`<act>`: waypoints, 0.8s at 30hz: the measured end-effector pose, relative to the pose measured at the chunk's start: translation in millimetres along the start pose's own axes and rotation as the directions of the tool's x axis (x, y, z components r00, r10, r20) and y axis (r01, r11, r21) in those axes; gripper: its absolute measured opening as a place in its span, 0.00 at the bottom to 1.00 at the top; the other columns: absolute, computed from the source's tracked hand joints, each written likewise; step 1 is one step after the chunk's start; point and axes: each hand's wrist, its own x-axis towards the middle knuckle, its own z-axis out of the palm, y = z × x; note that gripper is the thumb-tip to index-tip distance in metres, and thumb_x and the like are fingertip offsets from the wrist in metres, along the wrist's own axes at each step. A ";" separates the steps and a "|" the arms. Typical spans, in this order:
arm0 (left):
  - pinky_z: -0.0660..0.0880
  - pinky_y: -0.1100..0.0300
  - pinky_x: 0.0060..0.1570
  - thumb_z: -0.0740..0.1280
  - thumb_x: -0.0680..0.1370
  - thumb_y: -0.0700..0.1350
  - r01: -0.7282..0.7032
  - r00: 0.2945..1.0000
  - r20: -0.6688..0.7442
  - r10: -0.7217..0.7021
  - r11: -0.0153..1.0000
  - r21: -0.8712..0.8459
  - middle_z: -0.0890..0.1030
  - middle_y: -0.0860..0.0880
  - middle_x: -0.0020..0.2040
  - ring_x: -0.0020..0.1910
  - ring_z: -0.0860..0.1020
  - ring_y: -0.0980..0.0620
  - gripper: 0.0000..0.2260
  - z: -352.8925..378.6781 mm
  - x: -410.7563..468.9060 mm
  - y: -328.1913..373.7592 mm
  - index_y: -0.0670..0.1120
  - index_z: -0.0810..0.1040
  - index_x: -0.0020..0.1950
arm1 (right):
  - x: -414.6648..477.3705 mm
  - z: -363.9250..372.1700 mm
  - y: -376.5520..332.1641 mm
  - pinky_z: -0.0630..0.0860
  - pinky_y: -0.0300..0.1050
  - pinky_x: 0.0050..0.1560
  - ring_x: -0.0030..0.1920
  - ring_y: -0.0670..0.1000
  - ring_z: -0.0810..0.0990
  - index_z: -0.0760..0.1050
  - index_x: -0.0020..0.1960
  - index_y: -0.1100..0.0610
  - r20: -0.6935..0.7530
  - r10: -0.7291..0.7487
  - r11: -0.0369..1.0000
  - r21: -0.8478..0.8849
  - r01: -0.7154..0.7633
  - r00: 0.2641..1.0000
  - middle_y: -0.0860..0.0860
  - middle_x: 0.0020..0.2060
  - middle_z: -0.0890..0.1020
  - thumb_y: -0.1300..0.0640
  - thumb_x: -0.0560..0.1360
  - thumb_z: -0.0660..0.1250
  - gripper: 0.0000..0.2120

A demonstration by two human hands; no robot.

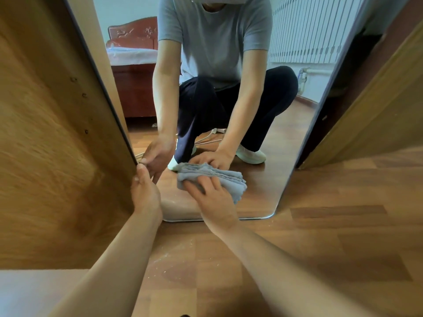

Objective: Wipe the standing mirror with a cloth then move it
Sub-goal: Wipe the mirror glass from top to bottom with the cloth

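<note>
Crouching before a standing mirror [278, 124], a person presses a folded blue-grey cloth [232, 179] against the lower glass with the right hand [215, 202]. Its fingers are spread and nearly straight across the fabric, pinching nothing. Beside it, the left hand [145, 191] clamps the mirror's dark left edge near the bottom corner, thumb on the front face and fingers hooked out of sight behind the frame. The two hands sit near each other but apart, with a strip of bare glass between them. The mirror stands on a wooden floor [332, 248], its rounded base just beyond both wrists. A wooden cabinet panel [57, 138] rises directly left of the left hand, right against the mirror's edge. Pale dust specks the floor between the forearms.
</note>
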 end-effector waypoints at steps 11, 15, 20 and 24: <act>0.63 0.59 0.60 0.50 0.81 0.56 -0.025 0.999 0.024 0.024 0.999 0.044 0.68 0.48 0.72 0.70 0.66 0.48 0.23 0.0 1.1 -1.1 0.49 0.64 0.73 | -43.9 -37.0 57.2 0.78 0.47 0.44 0.46 0.59 0.77 0.66 0.57 0.56 -0.223 0.568 0.816 0.029 -0.577 0.792 0.55 0.49 0.70 0.74 0.64 0.70 0.28; 0.62 0.61 0.58 0.51 0.81 0.57 -0.010 1.000 0.024 0.009 1.000 0.023 0.69 0.49 0.71 0.70 0.67 0.49 0.22 -0.2 3.0 -1.5 0.49 0.65 0.73 | -49.4 -41.8 71.3 0.72 0.46 0.44 0.50 0.64 0.75 0.67 0.61 0.60 -0.169 0.803 0.595 0.151 -0.790 0.572 0.62 0.53 0.71 0.74 0.68 0.64 0.23; 0.61 0.61 0.56 0.51 0.81 0.58 0.016 1.000 0.016 -0.016 1.000 0.013 0.68 0.49 0.72 0.70 0.66 0.48 0.23 1.3 0.8 -1.9 0.49 0.64 0.73 | -48.9 -36.2 60.7 0.71 0.44 0.38 0.44 0.62 0.76 0.65 0.61 0.58 -0.138 0.833 0.550 0.108 -0.828 0.535 0.62 0.52 0.72 0.72 0.68 0.66 0.24; 0.61 0.61 0.56 0.51 0.81 0.57 0.007 1.000 0.013 -0.008 1.000 0.015 0.69 0.49 0.71 0.70 0.66 0.48 0.23 1.7 -1.0 -2.9 0.49 0.64 0.73 | -35.9 -23.1 29.0 0.75 0.47 0.45 0.47 0.59 0.76 0.63 0.59 0.55 -0.100 0.763 0.645 0.179 -0.743 0.639 0.60 0.51 0.72 0.74 0.66 0.67 0.27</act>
